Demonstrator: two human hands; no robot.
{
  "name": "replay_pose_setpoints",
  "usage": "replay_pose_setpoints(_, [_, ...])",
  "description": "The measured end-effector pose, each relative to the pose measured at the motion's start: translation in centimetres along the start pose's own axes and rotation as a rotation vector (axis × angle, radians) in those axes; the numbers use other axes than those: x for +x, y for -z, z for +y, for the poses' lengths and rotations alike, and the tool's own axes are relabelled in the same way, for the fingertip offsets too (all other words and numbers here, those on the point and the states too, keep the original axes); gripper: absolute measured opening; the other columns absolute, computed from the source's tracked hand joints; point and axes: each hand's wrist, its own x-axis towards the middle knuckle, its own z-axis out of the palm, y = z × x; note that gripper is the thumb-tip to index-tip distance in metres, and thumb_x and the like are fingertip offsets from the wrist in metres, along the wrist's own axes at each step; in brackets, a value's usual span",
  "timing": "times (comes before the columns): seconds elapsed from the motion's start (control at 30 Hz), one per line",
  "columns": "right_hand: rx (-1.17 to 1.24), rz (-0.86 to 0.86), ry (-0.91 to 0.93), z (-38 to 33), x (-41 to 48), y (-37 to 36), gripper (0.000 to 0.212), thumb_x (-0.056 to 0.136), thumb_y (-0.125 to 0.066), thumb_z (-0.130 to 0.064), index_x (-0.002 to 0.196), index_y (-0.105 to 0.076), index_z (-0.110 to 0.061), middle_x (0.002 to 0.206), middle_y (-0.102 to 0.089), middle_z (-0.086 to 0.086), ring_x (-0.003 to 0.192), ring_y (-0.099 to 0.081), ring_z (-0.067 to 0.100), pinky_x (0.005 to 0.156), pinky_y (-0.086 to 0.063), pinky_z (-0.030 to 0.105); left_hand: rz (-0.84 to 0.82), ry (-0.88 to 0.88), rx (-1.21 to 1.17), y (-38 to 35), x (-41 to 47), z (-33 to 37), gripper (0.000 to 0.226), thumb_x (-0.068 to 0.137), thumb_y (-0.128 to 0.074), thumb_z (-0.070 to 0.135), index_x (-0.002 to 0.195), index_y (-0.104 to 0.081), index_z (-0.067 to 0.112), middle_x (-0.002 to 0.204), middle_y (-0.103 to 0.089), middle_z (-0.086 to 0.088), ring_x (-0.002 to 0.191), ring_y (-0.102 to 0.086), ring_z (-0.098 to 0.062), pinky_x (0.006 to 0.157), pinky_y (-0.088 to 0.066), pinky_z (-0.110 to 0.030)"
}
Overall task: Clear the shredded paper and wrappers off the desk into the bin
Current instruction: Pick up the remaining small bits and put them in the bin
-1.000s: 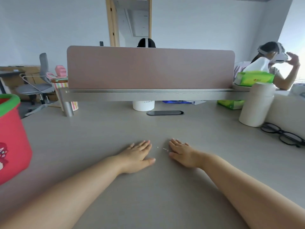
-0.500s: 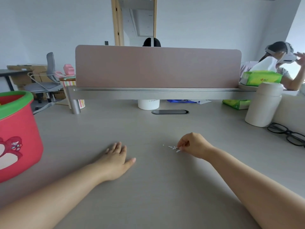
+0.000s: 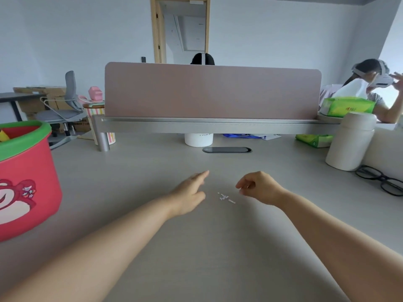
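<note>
Two bare forearms reach across the pale grey laminate desk [image 3: 218, 258] from its near edge, converging on a small scatter of white shredded-paper flecks [image 3: 225, 197] lying loose on the surface near the desk's middle. The left hand [image 3: 189, 192] is released, its fingers extended flat and angled toward the flecks from just beside them. The right hand [image 3: 259, 188] is loosely curled, thumb and fingertips drawn close as if to pinch; whether it already grips a fleck cannot be told.

The scraps are tiny and light, so a quick sweep or a puff of air from either palm would likely scatter them wider rather than gather them, and a pinch may lift only one or two. The red plastic bin with a green rim and a cartoon bear print [image 3: 26, 182] stands at the left edge, well apart from the flecks, so pieces carried between fingertips could drop on the way.

Farther along the right edge lie black-framed glasses [image 3: 383, 179] and a cream cylindrical flask [image 3: 349, 142]; a wide brushing motion that way risks knocking them. A pink divider panel [image 3: 211, 90] closes the far edge.
</note>
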Motion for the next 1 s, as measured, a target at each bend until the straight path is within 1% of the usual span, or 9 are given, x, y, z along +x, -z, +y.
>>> replay_pose_setpoints(0.13, [-0.011, -0.213, 0.015, 0.0, -0.1, 0.3, 0.015, 0.071, -0.074, -0.012, 0.082, -0.069, -0.02, 0.071, -0.062, -0.007, 0.06, -0.054, 0.002, 0.065, -0.044, 0.014, 0.023, 0.143, 0.412, 2.8, -1.1, -3.2, 0.037, 0.086, -0.055, 0.027, 0.121, -0.053, 0.015, 0.119, -0.051, -0.005, 0.115, -0.051, -0.022, 0.096, -0.04, -0.028])
replay_pose_setpoints(0.2, [-0.002, -0.211, 0.039, -0.3, 0.2, -0.1, 0.013, 0.069, -0.076, -0.015, 0.075, -0.07, -0.023, 0.069, -0.06, -0.008, 0.056, -0.051, -0.002, 0.058, -0.041, 0.005, 0.005, 0.17, 0.358, 2.9, -1.3, -4.1, 0.031, 0.083, -0.062, 0.03, 0.11, -0.06, 0.014, 0.097, -0.055, 0.001, 0.094, -0.058, -0.018, 0.084, -0.043, -0.024])
replay_pose_setpoints(0.3, [0.042, -0.201, 0.07, -0.9, 1.0, -1.1, 0.015, 0.069, -0.077, -0.015, 0.067, -0.067, -0.026, 0.066, -0.058, -0.008, 0.048, -0.049, -0.008, 0.051, -0.037, 0.002, 0.085, 0.073, 0.186, 1.5, -1.0, -3.4, 0.02, 0.08, -0.068, 0.025, 0.097, -0.069, 0.013, 0.08, -0.053, 0.007, 0.066, -0.05, -0.005, 0.063, -0.037, -0.01])
replay_pose_setpoints(0.37, [0.044, -0.18, 0.081, -1.3, 1.7, -1.8, 0.015, 0.069, -0.078, -0.017, 0.067, -0.065, -0.024, 0.063, -0.056, -0.009, 0.05, -0.05, -0.004, 0.049, -0.035, 0.002, 0.127, 0.017, 0.118, 0.3, -0.2, -2.3, 0.015, 0.079, -0.069, 0.022, 0.091, -0.071, 0.013, 0.078, -0.055, 0.006, 0.064, -0.05, -0.006, 0.06, -0.035, -0.007])
replay_pose_setpoints(0.53, [0.084, -0.106, 0.073, -0.9, 2.7, -2.3, 0.019, 0.066, -0.08, -0.018, 0.077, -0.064, -0.019, 0.066, -0.056, -0.008, 0.059, -0.049, 0.005, 0.054, -0.038, 0.006, 0.091, -0.013, 0.106, -0.7, 2.7, -0.7, 0.013, 0.077, -0.071, 0.021, 0.087, -0.071, 0.013, 0.084, -0.065, -0.004, 0.071, -0.052, -0.01, 0.068, -0.042, -0.021])
replay_pose_setpoints(0.67, [0.089, -0.223, 0.062, -0.3, 3.0, -1.1, 0.039, 0.067, -0.08, -0.02, 0.104, -0.066, -0.017, 0.078, -0.058, -0.009, 0.068, -0.053, 0.005, 0.071, -0.042, 0.013, 0.016, 0.033, 0.014, 0.5, 3.6, -1.6, 0.033, 0.069, -0.079, 0.023, 0.098, -0.066, 0.015, 0.077, -0.058, 0.008, 0.06, -0.051, -0.002, 0.053, -0.037, -0.005])
replay_pose_setpoints(0.73, [0.002, -0.242, 0.089, -0.6, 3.1, -1.5, 0.047, 0.065, -0.081, -0.023, 0.109, -0.065, -0.019, 0.083, -0.055, -0.009, 0.069, -0.051, 0.002, 0.071, -0.04, 0.011, -0.05, 0.043, -0.014, 0.9, 3.8, -2.2, 0.043, 0.067, -0.08, 0.024, 0.105, -0.063, 0.015, 0.077, -0.055, 0.011, 0.059, -0.051, 0.001, 0.051, -0.038, -0.002])
replay_pose_setpoints(0.83, [-0.002, -0.147, 0.169, -0.7, 3.3, -2.7, 0.037, 0.065, -0.081, -0.025, 0.1, -0.071, -0.019, 0.077, -0.052, -0.013, 0.065, -0.05, 0.001, 0.063, -0.037, 0.004, -0.047, 0.039, -0.052, 0.6, 3.9, -3.1, 0.043, 0.065, -0.081, 0.024, 0.104, -0.064, 0.015, 0.076, -0.055, 0.011, 0.053, -0.052, 0.005, 0.052, -0.039, -0.003])
replay_pose_setpoints(1.0, [0.064, -0.028, 0.234, -0.5, 3.2, -3.9, 0.017, 0.069, -0.078, -0.019, 0.086, -0.075, -0.015, 0.073, -0.055, -0.013, 0.064, -0.054, -0.008, 0.063, -0.038, 0.003, 0.04, 0.009, -0.095, -0.1, 3.9, -3.7, 0.029, 0.063, -0.083, 0.024, 0.087, -0.067, 0.017, 0.072, -0.054, 0.012, 0.051, -0.051, 0.007, 0.052, -0.039, -0.005])
